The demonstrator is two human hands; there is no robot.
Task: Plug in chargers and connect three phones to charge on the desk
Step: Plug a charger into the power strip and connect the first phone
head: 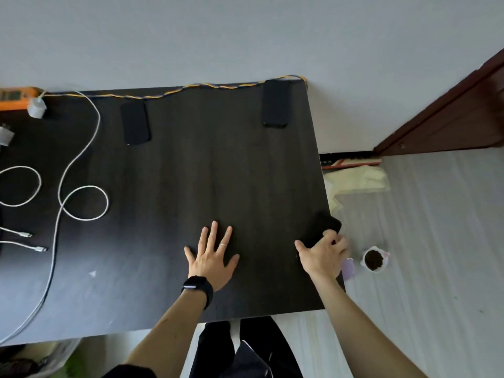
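On the dark desk (pixel 191 173) my left hand (pixel 214 259) lies flat with its fingers spread and holds nothing. My right hand (pixel 326 255) grips a black phone (pixel 326 226) at the desk's right edge. Two more black phones lie at the back: one left of centre (pixel 135 122), one at the back right (pixel 275 103). At the far left an orange power strip (pixel 15 98) holds a white charger (pixel 36 107) with a long white cable (pixel 81 186) looping over the desk. A second white charger (pixel 5 135) and two loose cable plugs (pixel 35 242) lie at the left edge.
A yellow-blue braided cord (pixel 191 87) runs along the desk's back edge by the wall. On the floor to the right stand a small white pot of soil (pixel 373 259) and pale plastic bags (pixel 360 177). A brown door (pixel 450 113) is at the right.
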